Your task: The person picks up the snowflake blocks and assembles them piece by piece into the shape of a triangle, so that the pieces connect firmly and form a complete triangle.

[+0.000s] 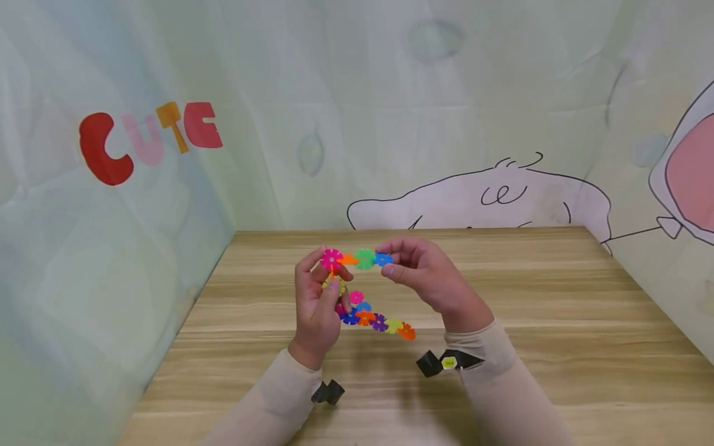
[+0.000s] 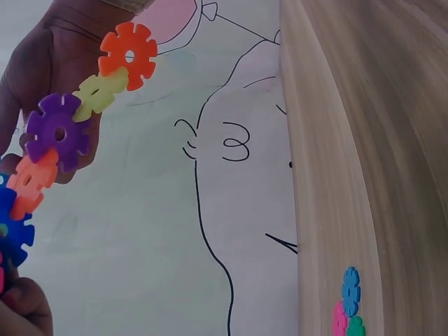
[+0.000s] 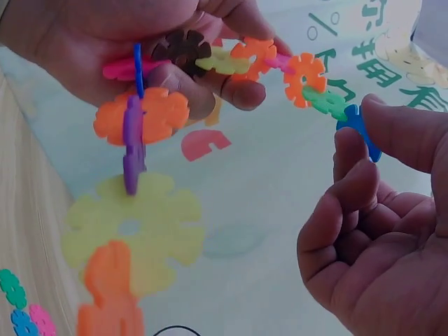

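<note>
A chain of colourful plastic snowflake discs hangs bent between both hands above the table. My left hand (image 1: 318, 310) grips its middle, near a dark disc (image 3: 182, 54) and a yellow disc (image 3: 222, 61). At the far end of the chain, my right hand (image 1: 426, 272) pinches a blue disc (image 3: 358, 129) between thumb and fingers. That blue disc meets a green disc (image 3: 325, 103), which follows an orange disc (image 3: 305, 79). The other end of the chain dangles toward the right, past a purple disc (image 2: 59, 133), to an orange disc (image 2: 129, 56).
Several loose discs lie on the wood-grain table (image 1: 251, 371), among them a pink disc (image 3: 42, 320), a blue disc (image 3: 24, 323) and a green disc (image 3: 12, 287). A printed cloth backdrop (image 1: 268, 155) stands behind and at the sides of the table.
</note>
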A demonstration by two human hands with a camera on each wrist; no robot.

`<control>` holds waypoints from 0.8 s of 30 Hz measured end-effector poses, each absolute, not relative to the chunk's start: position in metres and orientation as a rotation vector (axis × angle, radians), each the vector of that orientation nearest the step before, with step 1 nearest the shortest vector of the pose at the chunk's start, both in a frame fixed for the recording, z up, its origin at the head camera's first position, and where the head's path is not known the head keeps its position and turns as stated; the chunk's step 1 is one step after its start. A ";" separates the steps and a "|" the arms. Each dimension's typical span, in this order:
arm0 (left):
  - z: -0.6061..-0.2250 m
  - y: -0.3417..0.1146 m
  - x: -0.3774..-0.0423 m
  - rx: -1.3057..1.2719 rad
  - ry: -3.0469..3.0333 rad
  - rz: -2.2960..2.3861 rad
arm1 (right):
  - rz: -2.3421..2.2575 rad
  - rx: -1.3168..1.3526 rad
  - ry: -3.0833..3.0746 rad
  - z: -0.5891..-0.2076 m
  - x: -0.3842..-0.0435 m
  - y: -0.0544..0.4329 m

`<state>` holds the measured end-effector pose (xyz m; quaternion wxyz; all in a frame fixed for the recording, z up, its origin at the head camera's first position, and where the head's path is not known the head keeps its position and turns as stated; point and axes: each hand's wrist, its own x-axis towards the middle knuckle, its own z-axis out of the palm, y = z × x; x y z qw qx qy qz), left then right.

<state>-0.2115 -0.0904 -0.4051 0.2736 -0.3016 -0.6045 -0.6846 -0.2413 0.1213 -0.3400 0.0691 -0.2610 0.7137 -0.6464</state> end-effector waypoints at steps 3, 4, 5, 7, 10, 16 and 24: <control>-0.406 -0.091 -0.212 -0.824 -1.630 -1.840 | -1.948 -0.754 2.144 -0.339 -0.240 0.122; -0.406 -0.091 -0.212 -0.828 -1.633 -1.839 | -1.945 -0.745 2.147 -0.339 -0.239 0.122; -0.406 -0.091 -0.212 -0.831 -1.637 -1.836 | -1.940 -0.738 2.153 -0.339 -0.239 0.122; -0.406 -0.091 -0.212 -0.839 -1.654 -1.815 | -1.929 -0.717 2.165 -0.339 -0.239 0.122; -0.405 -0.091 -0.211 -0.862 -1.678 -1.772 | -1.922 -0.693 2.170 -0.340 -0.240 0.121; -0.401 -0.090 -0.208 -0.885 -1.683 -1.735 | -1.967 -0.703 2.114 -0.341 -0.241 0.119; -0.403 -0.091 -0.208 -0.884 -1.657 -1.745 | -2.055 -0.766 1.984 -0.344 -0.242 0.117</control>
